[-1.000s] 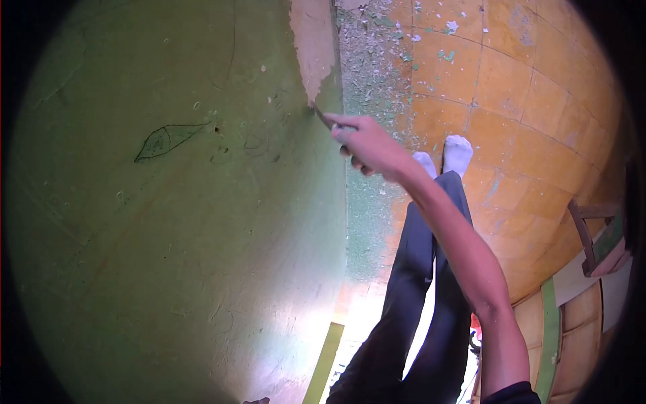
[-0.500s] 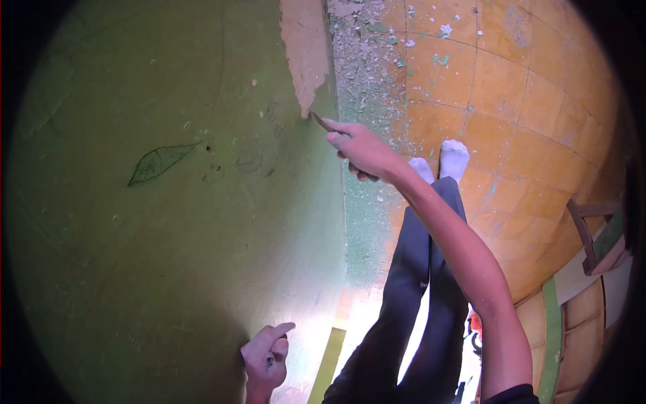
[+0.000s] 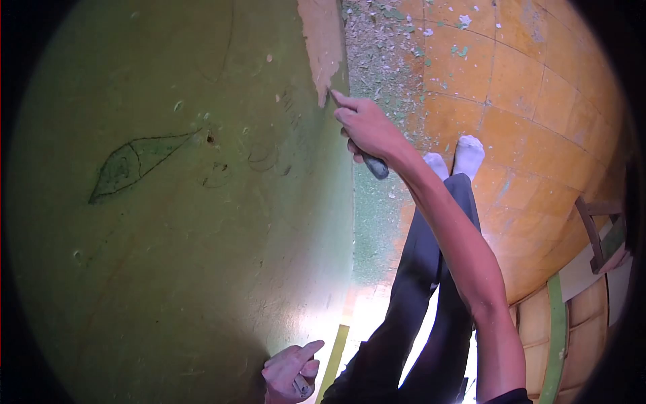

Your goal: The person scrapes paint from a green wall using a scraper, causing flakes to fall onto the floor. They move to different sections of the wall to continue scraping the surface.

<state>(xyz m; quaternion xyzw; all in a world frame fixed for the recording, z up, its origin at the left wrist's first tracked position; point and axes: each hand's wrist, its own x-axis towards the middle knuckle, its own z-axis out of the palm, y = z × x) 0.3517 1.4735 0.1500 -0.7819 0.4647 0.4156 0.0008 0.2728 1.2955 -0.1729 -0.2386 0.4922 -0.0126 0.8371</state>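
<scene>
My right hand (image 3: 369,128) is closed around a scraper (image 3: 377,167). The rounded grey end of its handle sticks out below my palm, and its thin blade touches the green wall at the lower tip of a bare, pale strip (image 3: 323,50). The index finger lies forward along the tool. My left hand (image 3: 291,374) is low in view, close against the green wall (image 3: 182,269). Its fingers are curled except one pointing up and right; a small greyish thing shows among them, too unclear to name.
Paint flakes (image 3: 383,81) lie along the wall's foot, on the orange tiled floor (image 3: 518,135). My legs (image 3: 417,269) and white-socked feet (image 3: 469,156) are beside the wall. A wooden frame piece (image 3: 592,232) stands at the right. A leaf-like drawing (image 3: 134,165) marks the wall.
The wall drawing and floor have shifted in view. My right hand has turned, showing more of the scraper's handle, and its blade is at the strip's tip. My left hand appears lower and farther right.
</scene>
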